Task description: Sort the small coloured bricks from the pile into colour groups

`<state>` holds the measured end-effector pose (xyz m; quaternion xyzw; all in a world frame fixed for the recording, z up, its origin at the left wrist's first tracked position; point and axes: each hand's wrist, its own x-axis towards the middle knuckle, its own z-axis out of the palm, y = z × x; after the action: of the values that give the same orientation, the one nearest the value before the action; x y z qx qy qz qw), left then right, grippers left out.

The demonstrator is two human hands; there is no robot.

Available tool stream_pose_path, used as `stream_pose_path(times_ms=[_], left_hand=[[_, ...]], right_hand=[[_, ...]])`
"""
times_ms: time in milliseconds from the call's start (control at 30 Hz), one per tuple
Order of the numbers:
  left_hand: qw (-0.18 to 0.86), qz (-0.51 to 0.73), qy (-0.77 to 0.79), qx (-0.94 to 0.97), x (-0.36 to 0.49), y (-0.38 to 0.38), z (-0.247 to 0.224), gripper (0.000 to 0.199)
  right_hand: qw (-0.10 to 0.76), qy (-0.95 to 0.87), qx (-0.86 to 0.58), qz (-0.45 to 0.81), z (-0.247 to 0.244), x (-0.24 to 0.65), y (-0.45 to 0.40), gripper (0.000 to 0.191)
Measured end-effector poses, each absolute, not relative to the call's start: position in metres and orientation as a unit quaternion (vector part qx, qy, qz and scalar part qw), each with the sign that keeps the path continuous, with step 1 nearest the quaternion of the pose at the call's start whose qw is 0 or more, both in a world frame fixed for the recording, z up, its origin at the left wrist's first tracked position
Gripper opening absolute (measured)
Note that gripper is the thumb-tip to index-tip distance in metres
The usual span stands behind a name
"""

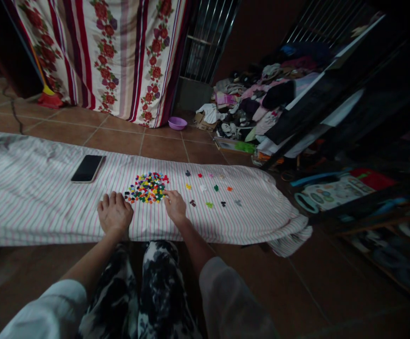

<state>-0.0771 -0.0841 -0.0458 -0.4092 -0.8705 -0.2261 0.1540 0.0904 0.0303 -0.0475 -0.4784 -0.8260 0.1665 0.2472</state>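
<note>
A heap of small multicoloured pieces lies on the striped cloth in front of me. My left hand rests flat on the cloth at the heap's lower left, fingers spread, holding nothing. At the heap's right edge is my right hand, its fingers drawn together at the pieces; whether one is between the fingertips is too small to tell. To the right, little single-colour groups sit in rows, among them yellow, dark green, orange, lime green and black.
A phone lies on the cloth left of the heap. Beyond the cloth's far edge, a purple basin stands on the tiled floor by a floral curtain. Piled clothes and a dark frame are at the right.
</note>
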Motion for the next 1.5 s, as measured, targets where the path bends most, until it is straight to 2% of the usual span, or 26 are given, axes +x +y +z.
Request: stream_pose_path(times_ms=[433,733,1033,1500], left_hand=[[0.15,-0.224,-0.871,-0.41,-0.074,-0.086,-0.042,0.034],[0.155,-0.211,-0.87,-0.417,-0.072,-0.088,-0.037,0.033],[0.159,-0.205,-0.874,-0.411,-0.068,-0.089,-0.033,0.035],[0.148,-0.213,-0.872,-0.416,-0.069,-0.088,-0.034,0.035]], right_hand=[[0.267,-0.801,-0.502,0.184,-0.047,0.089,0.03,0.012],[0.304,-0.791,-0.496,0.192,-0.052,0.091,0.029,0.028],[0.316,-0.781,-0.5,0.203,-0.048,0.093,0.027,0.02],[0.367,-0.78,-0.452,0.231,-0.041,0.097,0.022,0.024]])
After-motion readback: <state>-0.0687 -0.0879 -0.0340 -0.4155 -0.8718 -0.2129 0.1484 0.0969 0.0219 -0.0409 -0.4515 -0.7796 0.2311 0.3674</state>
